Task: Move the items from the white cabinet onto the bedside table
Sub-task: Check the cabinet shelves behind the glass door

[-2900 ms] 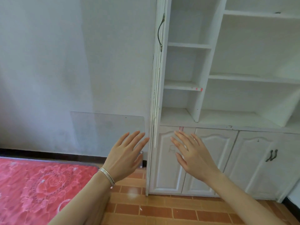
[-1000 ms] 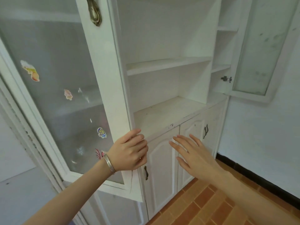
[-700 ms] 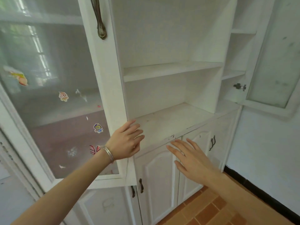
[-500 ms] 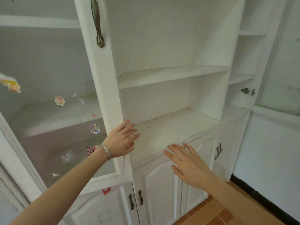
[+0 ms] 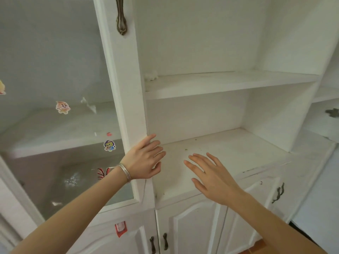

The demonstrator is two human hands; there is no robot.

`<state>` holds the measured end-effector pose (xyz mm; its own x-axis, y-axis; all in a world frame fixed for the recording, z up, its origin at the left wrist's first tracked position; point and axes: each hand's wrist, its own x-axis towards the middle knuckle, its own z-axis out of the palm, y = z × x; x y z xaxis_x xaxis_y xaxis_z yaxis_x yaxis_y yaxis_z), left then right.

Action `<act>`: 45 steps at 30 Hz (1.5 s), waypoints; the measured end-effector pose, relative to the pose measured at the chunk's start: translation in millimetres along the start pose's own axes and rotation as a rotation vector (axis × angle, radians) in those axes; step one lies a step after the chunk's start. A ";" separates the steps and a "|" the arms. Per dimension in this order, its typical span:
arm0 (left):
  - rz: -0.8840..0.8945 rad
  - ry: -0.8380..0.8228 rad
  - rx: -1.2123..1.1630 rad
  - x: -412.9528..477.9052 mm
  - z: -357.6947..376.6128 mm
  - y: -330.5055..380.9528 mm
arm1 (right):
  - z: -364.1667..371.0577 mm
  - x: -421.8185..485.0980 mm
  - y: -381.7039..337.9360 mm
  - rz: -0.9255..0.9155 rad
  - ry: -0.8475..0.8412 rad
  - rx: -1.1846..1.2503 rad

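- Since the earlier frames the glass door point(image 5: 113, 99) has swung closer to shut, and both hands have risen from the lower doors to the open compartment.
- Head view: left hand point(image 5: 145, 160) rests flat on the door's edge, fingers spread, gripping nothing; right hand point(image 5: 211, 173) hovers spread over the bottom shelf point(image 5: 238, 149), empty.
- White cabinet point(image 5: 201, 43): visible shelves bare apart from crumbs; no items seen. Bedside table out of view.
- Risk, my judgement: the door swinging shut could pinch fingers at the frame.

White cabinet point(image 5: 201, 43) all over, dark bronze door handle point(image 5: 121, 19) above the left hand point(image 5: 145, 160), silver bangle point(image 5: 125, 172) on its wrist, colourful cartoon stickers point(image 5: 63, 107) on frosted glass left of it
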<state>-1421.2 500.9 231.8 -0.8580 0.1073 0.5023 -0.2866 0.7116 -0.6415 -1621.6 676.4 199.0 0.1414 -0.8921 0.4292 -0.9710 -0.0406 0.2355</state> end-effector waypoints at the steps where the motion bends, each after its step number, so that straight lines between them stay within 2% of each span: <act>1: -0.009 -0.023 0.007 1.0 3.5 -3.1 | 5.1 7.0 1.1 -0.017 0.006 0.005; 6: -0.054 -0.124 0.045 3.1 17.0 -13.4 | 29.5 36.1 10.6 -0.077 0.018 0.026; 12: -0.131 -0.127 0.018 4.3 14.8 -9.8 | 39.7 47.2 22.9 -0.089 0.028 0.019; 16: -0.220 -0.097 -0.168 16.6 22.0 17.5 | 38.4 27.4 37.8 -0.033 0.030 0.007; 20: -0.320 -0.128 -0.458 46.4 37.9 77.1 | 39.2 -26.0 64.8 0.112 -0.048 -0.011; 25: -0.227 -0.161 -0.669 97.9 46.3 167.5 | 36.8 -132.8 99.1 0.349 -0.191 -0.044; 30: -0.037 -0.245 -0.768 150.2 51.6 249.3 | 18.7 -237.9 123.1 0.556 -0.326 -0.089; 33: 0.063 -0.230 -0.810 183.1 50.8 295.4 | 7.3 -289.5 140.5 0.607 -0.376 -0.116; 39: 0.180 -0.169 -0.801 264.6 33.2 382.2 | -23.1 -378.4 202.1 0.677 -0.350 -0.124; 45: 0.156 -0.062 -0.793 370.5 4.1 442.1 | -68.2 -454.0 297.4 0.685 -0.314 -0.180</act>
<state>-1867.5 852.4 132.0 -0.8920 0.2233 0.3930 0.2055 0.9747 -0.0874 -1961.5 1100.0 133.7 -0.5671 -0.7786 0.2688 -0.7720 0.6162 0.1561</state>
